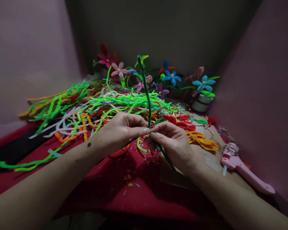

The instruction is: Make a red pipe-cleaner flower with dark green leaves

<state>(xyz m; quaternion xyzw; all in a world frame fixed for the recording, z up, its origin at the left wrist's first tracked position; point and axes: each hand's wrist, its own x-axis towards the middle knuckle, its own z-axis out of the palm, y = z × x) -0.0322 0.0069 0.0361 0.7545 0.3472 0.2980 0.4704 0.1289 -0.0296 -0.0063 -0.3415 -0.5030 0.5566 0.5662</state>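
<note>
Both hands meet at the middle, above the near side of a red-covered table. My left hand pinches a dark green pipe cleaner, its thumb and index finger closed on it. Pressed up against the same spot, my right hand also pinches the green stem between thumb and fingertips. One length rises upright from the fingers and bends over at the top. Another dark green length trails down below my right hand toward the wrist. The exact join between the fingertips is partly hidden.
Behind the hands lies a heap of colourful pipe cleaners. Finished pipe-cleaner flowers, including a blue flower, stand at the back. To the right are a white jar, orange loops and a pink glue gun on a board.
</note>
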